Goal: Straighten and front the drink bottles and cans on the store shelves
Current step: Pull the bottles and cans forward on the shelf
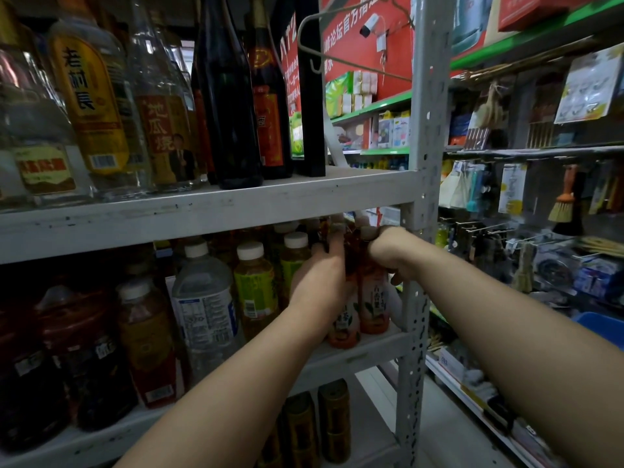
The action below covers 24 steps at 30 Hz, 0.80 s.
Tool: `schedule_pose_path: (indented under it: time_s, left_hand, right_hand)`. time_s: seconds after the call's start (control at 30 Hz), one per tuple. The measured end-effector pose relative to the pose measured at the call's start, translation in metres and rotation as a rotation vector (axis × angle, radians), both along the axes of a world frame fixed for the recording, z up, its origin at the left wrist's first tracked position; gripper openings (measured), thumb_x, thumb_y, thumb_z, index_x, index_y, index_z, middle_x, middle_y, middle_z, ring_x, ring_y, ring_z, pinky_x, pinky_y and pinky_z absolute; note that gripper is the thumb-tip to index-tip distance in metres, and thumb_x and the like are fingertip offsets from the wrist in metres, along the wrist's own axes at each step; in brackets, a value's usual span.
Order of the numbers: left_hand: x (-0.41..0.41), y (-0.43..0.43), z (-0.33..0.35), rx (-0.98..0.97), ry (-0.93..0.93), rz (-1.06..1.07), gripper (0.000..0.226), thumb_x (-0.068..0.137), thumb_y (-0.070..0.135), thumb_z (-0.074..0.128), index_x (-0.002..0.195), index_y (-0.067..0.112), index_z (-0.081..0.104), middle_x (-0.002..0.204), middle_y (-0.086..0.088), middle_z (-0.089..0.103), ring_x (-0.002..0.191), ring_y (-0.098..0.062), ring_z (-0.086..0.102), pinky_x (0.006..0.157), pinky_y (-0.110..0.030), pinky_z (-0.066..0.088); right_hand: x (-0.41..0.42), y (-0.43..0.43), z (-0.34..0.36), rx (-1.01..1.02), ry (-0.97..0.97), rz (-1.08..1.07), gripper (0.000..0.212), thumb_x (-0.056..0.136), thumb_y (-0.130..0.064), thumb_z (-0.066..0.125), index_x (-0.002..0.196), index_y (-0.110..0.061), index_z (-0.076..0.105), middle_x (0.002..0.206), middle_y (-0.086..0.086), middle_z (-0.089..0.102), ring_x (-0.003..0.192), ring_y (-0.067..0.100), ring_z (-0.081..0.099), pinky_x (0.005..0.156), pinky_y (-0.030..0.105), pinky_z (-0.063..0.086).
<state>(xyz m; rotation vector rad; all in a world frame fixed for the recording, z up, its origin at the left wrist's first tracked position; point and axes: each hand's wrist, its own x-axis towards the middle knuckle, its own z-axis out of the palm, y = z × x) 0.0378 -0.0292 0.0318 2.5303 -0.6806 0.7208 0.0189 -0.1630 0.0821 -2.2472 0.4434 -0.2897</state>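
Both my hands reach into the right end of the middle shelf (354, 358). My left hand (320, 278) lies against the left side of an orange-labelled tea bottle (342, 324), fingers stretched back between the bottles. My right hand (388, 249) grips the neck of a second orange-labelled tea bottle (373, 305) beside the shelf post. Both bottles stand upright at the shelf's front edge. To their left stand green-labelled tea bottles (255, 292) and a clear water bottle (206, 309).
The grey steel post (417, 231) stands just right of my right hand. Liquor and dark wine bottles (233, 96) fill the upper shelf. Gold cans (334, 420) sit on the shelf below. Large dark jugs (84, 359) stand at the left. Racks of household goods (540, 197) line the right.
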Motion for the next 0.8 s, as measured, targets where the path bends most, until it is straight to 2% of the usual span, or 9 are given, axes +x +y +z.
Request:
schedule_pose_path:
  time_s: [0.1, 0.2, 0.27, 0.4, 0.47, 0.53, 0.67, 0.73, 0.8]
  left_hand:
    - [0.000, 0.002, -0.002, 0.049, 0.001, -0.007, 0.095, 0.081, 0.035, 0.067, 0.144, 0.036, -0.003, 0.127, -0.015, 0.044, 0.099, -0.032, 0.057, 0.074, -0.039, 0.050]
    - [-0.001, 0.006, -0.007, 0.075, 0.024, -0.068, 0.098, 0.084, 0.030, 0.060, 0.145, 0.037, -0.017, 0.137, -0.015, 0.036, 0.098, -0.029, 0.056, 0.065, -0.035, 0.047]
    - [-0.002, 0.009, -0.011, 0.112, -0.041, -0.055, 0.097, 0.084, 0.027, 0.061, 0.147, 0.035, -0.013, 0.139, -0.014, 0.035, 0.096, -0.027, 0.058, 0.063, -0.033, 0.046]
    - [-0.003, 0.009, -0.017, 0.187, -0.193, -0.003, 0.080, 0.086, 0.029, 0.062, 0.147, 0.026, 0.010, 0.132, -0.014, 0.043, 0.090, -0.027, 0.063, 0.068, -0.035, 0.050]
    - [-0.003, 0.008, -0.021, 0.197, -0.223, 0.014, 0.075, 0.086, 0.029, 0.061, 0.146, 0.024, 0.016, 0.130, -0.013, 0.044, 0.084, -0.026, 0.065, 0.065, -0.035, 0.051]
    - [-0.002, 0.006, -0.024, 0.194, -0.223, 0.027, 0.072, 0.087, 0.031, 0.060, 0.145, 0.023, 0.020, 0.130, -0.013, 0.043, 0.081, -0.026, 0.065, 0.063, -0.035, 0.051]
    - [-0.002, 0.001, -0.032, 0.168, -0.194, 0.055, 0.072, 0.088, 0.031, 0.060, 0.145, 0.024, 0.017, 0.139, -0.014, 0.033, 0.078, -0.023, 0.064, 0.060, -0.034, 0.050]
    - [-0.003, -0.002, -0.034, 0.163, -0.191, 0.064, 0.073, 0.088, 0.030, 0.060, 0.146, 0.025, 0.015, 0.146, -0.016, 0.027, 0.079, -0.024, 0.065, 0.059, -0.034, 0.049]
    - [-0.004, -0.002, -0.038, 0.154, -0.186, 0.049, 0.076, 0.087, 0.033, 0.060, 0.146, 0.026, 0.013, 0.151, -0.017, 0.022, 0.076, -0.025, 0.066, 0.055, -0.033, 0.046]
  right_hand:
    - [0.003, 0.003, -0.007, -0.100, -0.104, -0.016, 0.017, 0.081, -0.038, 0.062, 0.082, -0.021, 0.062, 0.082, 0.008, 0.066, 0.066, 0.022, 0.062, 0.050, 0.028, 0.050]
    - [0.005, 0.001, -0.018, -0.199, -0.190, -0.059, 0.035, 0.079, -0.048, 0.065, 0.099, -0.019, 0.063, 0.091, 0.011, 0.067, 0.075, 0.027, 0.062, 0.059, 0.030, 0.049]
    - [0.008, -0.001, -0.020, -0.200, -0.200, -0.063, 0.039, 0.082, -0.043, 0.065, 0.109, -0.016, 0.059, 0.098, 0.012, 0.066, 0.079, 0.028, 0.060, 0.061, 0.031, 0.048]
    - [0.011, -0.006, -0.017, -0.219, -0.151, -0.015, 0.035, 0.086, -0.030, 0.063, 0.116, -0.012, 0.058, 0.107, 0.015, 0.064, 0.092, 0.032, 0.062, 0.079, 0.041, 0.054]
    - [0.010, -0.010, -0.015, -0.224, -0.162, -0.004, 0.034, 0.085, -0.030, 0.066, 0.114, -0.014, 0.060, 0.105, 0.012, 0.065, 0.090, 0.029, 0.061, 0.079, 0.038, 0.053]
    - [0.008, -0.011, -0.015, -0.235, -0.193, 0.005, 0.030, 0.083, -0.031, 0.068, 0.109, -0.017, 0.060, 0.098, 0.009, 0.064, 0.083, 0.025, 0.059, 0.071, 0.032, 0.050]
    - [0.005, -0.009, -0.018, -0.369, -0.238, -0.042, 0.020, 0.079, -0.042, 0.069, 0.089, -0.033, 0.055, 0.081, 0.001, 0.054, 0.071, 0.023, 0.053, 0.060, 0.027, 0.040]
    - [0.005, -0.008, -0.019, -0.444, -0.203, -0.116, 0.022, 0.077, -0.046, 0.068, 0.088, -0.030, 0.057, 0.083, 0.002, 0.057, 0.077, 0.028, 0.059, 0.060, 0.028, 0.041]
    - [0.006, -0.008, -0.020, -0.515, -0.164, -0.192, 0.025, 0.078, -0.042, 0.067, 0.093, -0.022, 0.061, 0.091, 0.006, 0.063, 0.085, 0.031, 0.061, 0.062, 0.029, 0.042]
